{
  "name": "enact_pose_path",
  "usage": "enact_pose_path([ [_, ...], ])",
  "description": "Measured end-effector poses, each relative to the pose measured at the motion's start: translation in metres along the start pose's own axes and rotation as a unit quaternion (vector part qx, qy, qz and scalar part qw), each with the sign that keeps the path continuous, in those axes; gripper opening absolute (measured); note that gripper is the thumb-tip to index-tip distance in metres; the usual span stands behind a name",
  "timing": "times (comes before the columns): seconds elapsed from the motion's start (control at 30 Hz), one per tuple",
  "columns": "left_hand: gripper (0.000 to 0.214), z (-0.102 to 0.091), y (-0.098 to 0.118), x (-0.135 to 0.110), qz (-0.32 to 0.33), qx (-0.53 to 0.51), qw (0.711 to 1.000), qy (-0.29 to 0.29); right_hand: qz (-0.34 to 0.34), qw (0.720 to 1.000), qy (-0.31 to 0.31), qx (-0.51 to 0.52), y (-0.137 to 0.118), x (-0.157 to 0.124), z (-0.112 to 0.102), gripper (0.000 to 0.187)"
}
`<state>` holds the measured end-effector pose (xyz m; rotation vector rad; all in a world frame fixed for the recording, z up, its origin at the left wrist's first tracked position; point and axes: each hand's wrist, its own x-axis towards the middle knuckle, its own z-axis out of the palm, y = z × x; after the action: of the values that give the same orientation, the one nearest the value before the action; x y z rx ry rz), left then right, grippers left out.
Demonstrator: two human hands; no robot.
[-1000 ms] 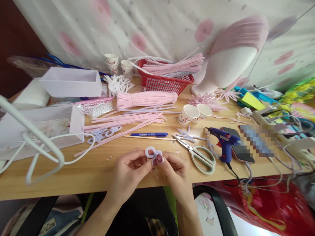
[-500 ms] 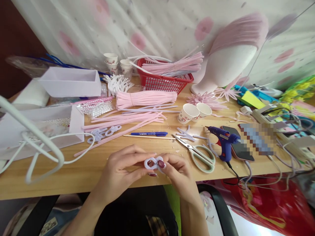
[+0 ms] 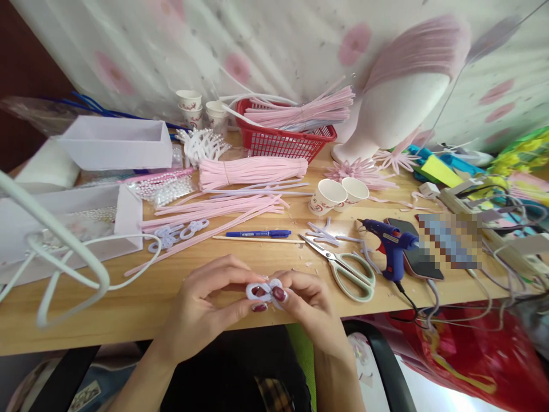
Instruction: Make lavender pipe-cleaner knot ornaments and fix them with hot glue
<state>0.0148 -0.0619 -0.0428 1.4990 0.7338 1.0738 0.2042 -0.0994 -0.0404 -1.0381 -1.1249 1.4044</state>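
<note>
Between both hands, just above the table's front edge, is a pale lilac pipe cleaner point(image 3: 254, 290) bent into loops. My left hand point(image 3: 211, 297) pinches its left loop, with a fingertip showing through the opening. My right hand point(image 3: 305, 300) is closed on the right side, the thumb pressing where the loops cross. The fingers hide part of the right loop. Beyond my hands lie a blue pen point(image 3: 258, 233) and a thin wooden stick point(image 3: 257, 239). Two finished-looking lilac looped pieces point(image 3: 194, 229) rest to the left. Scissors point(image 3: 343, 266) with pale green handles lie to the right.
A blue glue gun point(image 3: 392, 243) and a phone point(image 3: 422, 260) are at right, near power strips and cables. Pink pipe cleaners point(image 3: 253, 171), paper cups point(image 3: 328, 197) and a red basket point(image 3: 283, 143) stand farther back. A white cable point(image 3: 92, 260) loops over the left side.
The left loop has shifted slightly left and looks longer and flatter. My left fingers have moved a little with it; both hands keep their hold.
</note>
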Motion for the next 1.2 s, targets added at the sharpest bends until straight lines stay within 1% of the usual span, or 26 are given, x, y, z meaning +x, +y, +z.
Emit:
enact_pose_path([
  [0.1, 0.017, 0.009, 0.002, 0.000, -0.088, -0.065, 0.994, 0.021, -0.001, 1.000, -0.007, -0.020, -0.001, 0.000, -0.001, 0.032],
  [0.17, 0.012, 0.017, 0.003, 0.001, -0.112, -0.083, 0.989, 0.046, -0.006, 0.999, -0.008, -0.043, -0.001, -0.001, 0.000, 0.028],
  [0.23, 0.009, 0.023, 0.002, 0.001, -0.111, -0.084, 0.988, 0.070, -0.014, 0.998, -0.005, -0.067, 0.000, -0.002, 0.001, 0.025],
  [0.33, 0.010, 0.028, -0.001, -0.001, -0.104, -0.075, 0.987, 0.096, -0.012, 0.995, 0.002, -0.100, 0.000, -0.003, 0.002, 0.026],
  [0.43, 0.011, 0.030, -0.004, -0.004, -0.089, -0.027, 0.990, 0.108, -0.002, 0.995, -0.016, -0.101, 0.000, -0.002, 0.000, 0.028],
  [0.53, 0.014, 0.029, -0.005, -0.007, -0.072, 0.038, 0.988, 0.133, -0.005, 0.993, -0.042, -0.106, -0.001, -0.002, -0.002, 0.029],
  [0.63, 0.017, 0.029, -0.002, -0.007, -0.073, 0.083, 0.981, 0.157, -0.013, 0.991, -0.038, -0.129, 0.000, -0.003, -0.002, 0.021],
  [0.67, 0.018, 0.029, 0.000, -0.006, -0.086, 0.078, 0.980, 0.164, -0.022, 0.990, -0.022, -0.135, 0.001, -0.004, -0.002, 0.016],
  [0.7, 0.020, 0.029, 0.001, -0.005, -0.107, 0.060, 0.977, 0.172, -0.037, 0.990, 0.001, -0.139, 0.001, -0.005, -0.001, 0.016],
  [0.8, 0.023, 0.029, 0.003, -0.003, -0.174, -0.028, 0.964, 0.200, -0.107, 0.979, 0.068, -0.158, 0.002, -0.006, 0.001, 0.036],
  [0.83, 0.024, 0.029, 0.003, -0.002, -0.186, -0.049, 0.960, 0.204, -0.127, 0.974, 0.075, -0.173, 0.001, -0.007, 0.002, 0.038],
  [0.97, 0.029, 0.031, 0.003, -0.003, -0.192, -0.073, 0.959, 0.196, -0.188, 0.946, 0.075, -0.255, 0.001, -0.005, 0.005, 0.024],
  [1.1, 0.026, 0.032, 0.003, -0.003, -0.198, -0.093, 0.952, 0.213, -0.253, 0.911, 0.080, -0.316, 0.001, -0.004, 0.004, 0.030],
  [1.2, 0.025, 0.030, 0.001, -0.003, -0.196, -0.105, 0.952, 0.209, -0.272, 0.901, 0.079, -0.330, 0.001, -0.003, 0.002, 0.033],
])
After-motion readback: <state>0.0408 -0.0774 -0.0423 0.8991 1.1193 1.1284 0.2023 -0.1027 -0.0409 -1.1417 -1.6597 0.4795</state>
